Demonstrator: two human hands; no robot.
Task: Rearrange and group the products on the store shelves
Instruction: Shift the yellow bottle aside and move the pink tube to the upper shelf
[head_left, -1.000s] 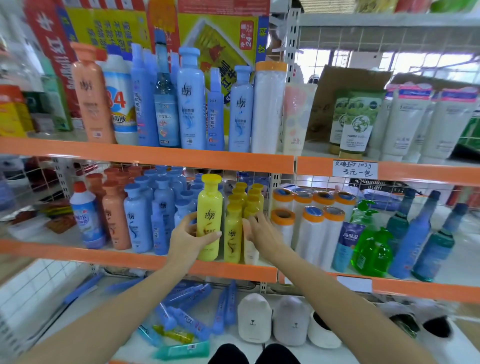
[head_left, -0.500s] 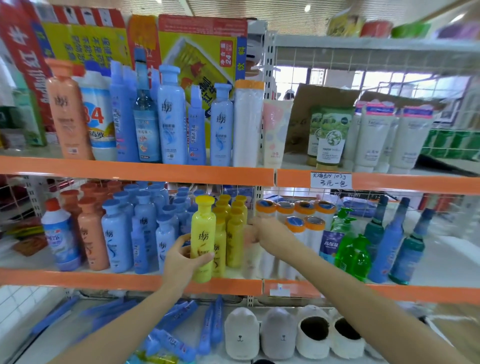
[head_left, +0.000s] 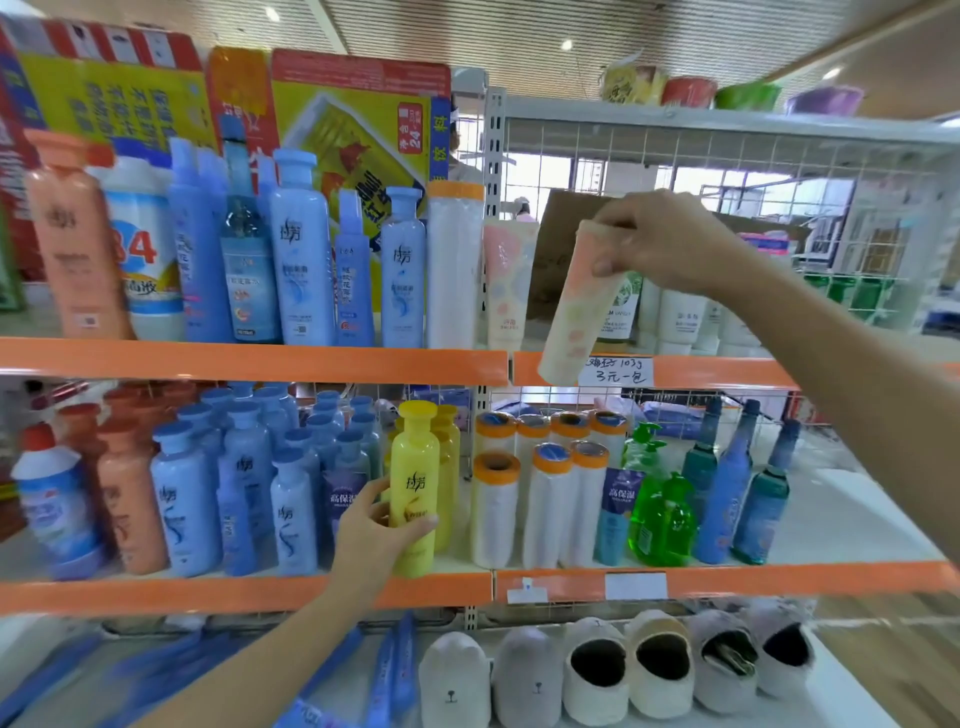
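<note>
A pastel tube (head_left: 576, 306) is gripped aloft by the right hand (head_left: 670, 244); a yellow shampoo bottle (head_left: 415, 488) is gripped by the left hand (head_left: 379, 530). Regrouping is judged under way: the tube's placing beside its matching tube (head_left: 506, 283), leftward, is called for next.

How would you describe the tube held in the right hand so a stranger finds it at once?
Find the upper orange shelf edge. Right of the post, the right hand grips a pale pink-patterned tube, tilted in mid-air; its twin stands upright.

the left hand (head_left: 382, 530) grips a bottle (head_left: 414, 488) at the front of the middle shelf (head_left: 249, 592), rolls (head_left: 496, 512) just to its right. the right hand (head_left: 657, 244) holds a tube (head_left: 576, 306) tilted before the upper shelf (head_left: 249, 358); slippers (head_left: 597, 670) sit below.
</note>
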